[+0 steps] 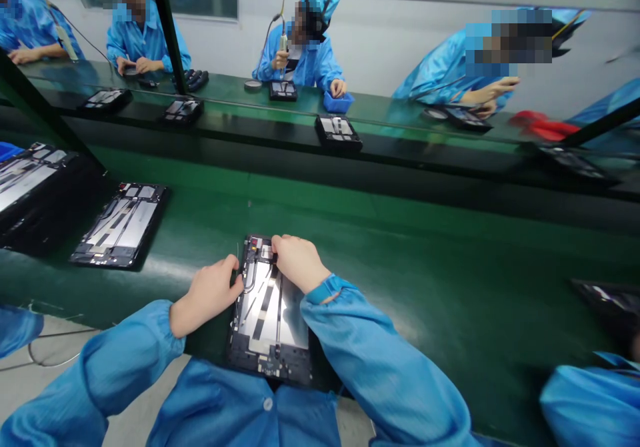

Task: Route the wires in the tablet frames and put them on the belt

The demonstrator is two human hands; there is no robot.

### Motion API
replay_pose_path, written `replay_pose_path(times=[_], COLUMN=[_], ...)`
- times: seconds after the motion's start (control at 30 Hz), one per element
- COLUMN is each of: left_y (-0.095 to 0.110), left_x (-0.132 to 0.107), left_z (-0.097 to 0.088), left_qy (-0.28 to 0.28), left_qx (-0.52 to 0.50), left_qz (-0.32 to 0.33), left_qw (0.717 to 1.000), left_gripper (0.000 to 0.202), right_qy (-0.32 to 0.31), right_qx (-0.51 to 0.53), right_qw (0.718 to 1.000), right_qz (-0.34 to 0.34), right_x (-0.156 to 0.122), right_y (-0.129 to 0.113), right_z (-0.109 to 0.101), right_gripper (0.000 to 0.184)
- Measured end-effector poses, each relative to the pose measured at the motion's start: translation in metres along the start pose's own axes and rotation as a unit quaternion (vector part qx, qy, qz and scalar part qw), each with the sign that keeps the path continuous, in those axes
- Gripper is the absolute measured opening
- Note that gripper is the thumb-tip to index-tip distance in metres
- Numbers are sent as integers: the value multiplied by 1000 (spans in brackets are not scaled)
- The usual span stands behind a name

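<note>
An opened tablet (pixel 273 294) lies on the green bench before me, its silver battery area, thin black cables and circuit boards exposed. My left hand (pixel 213 292) is at the tablet's upper left edge, thumb and forefinger curled toward each other beside a thin cable. What lies between those fingertips is too small to make out. Over the upper part of the tablet, my right hand (pixel 300 260) has its fingers pinched together and pressed down near the top boards. Its fingertips hide whatever they hold or touch.
To the left lie another opened tablet (pixel 120 226) and a stack of similar ones (pixel 35 177). Across a dark ledge, several co-workers in blue sit with more opened tablets (pixel 339 130) and a blue bin (pixel 339 102). A neighbour's blue sleeve (pixel 590 400) shows at lower right.
</note>
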State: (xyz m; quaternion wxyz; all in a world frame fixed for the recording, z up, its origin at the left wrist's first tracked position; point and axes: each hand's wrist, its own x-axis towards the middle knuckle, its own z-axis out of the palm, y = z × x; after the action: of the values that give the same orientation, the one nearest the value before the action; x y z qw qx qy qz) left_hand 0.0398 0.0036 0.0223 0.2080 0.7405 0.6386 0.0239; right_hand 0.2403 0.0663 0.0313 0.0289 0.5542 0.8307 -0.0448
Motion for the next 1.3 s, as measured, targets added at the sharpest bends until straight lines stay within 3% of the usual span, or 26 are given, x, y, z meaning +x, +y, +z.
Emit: replay_pose_path(times=[0.13, 0.33, 0.5, 0.7, 0.9, 1.3], left_y=[4, 5, 7, 3, 0, -5], left_x=[4, 7, 9, 8, 7, 5], left_z=[-1, -2, -2, -2, -1, 0], left_qy=[15, 19, 26, 37, 39, 34], left_qx=[-2, 0, -23, -53, -61, -75], left_qz=[3, 13, 21, 21, 24, 21], left_qw=[1000, 1000, 999, 998, 997, 996], left_gripper=[15, 15, 20, 22, 21, 21], right_qy=[-32, -16, -41, 2, -39, -45], right_qx=[-10, -1, 12, 10, 33, -4], right_qw=[999, 1000, 999, 1000, 999, 999], right_qz=[-3, -6, 8, 9, 15, 10], right_x=[1, -1, -1, -1, -1, 2], right_y=[0, 2, 2, -1, -3, -7], right_z=[-5, -5, -4, -3, -5, -10], right_gripper=[17, 19, 18, 20, 19, 19])
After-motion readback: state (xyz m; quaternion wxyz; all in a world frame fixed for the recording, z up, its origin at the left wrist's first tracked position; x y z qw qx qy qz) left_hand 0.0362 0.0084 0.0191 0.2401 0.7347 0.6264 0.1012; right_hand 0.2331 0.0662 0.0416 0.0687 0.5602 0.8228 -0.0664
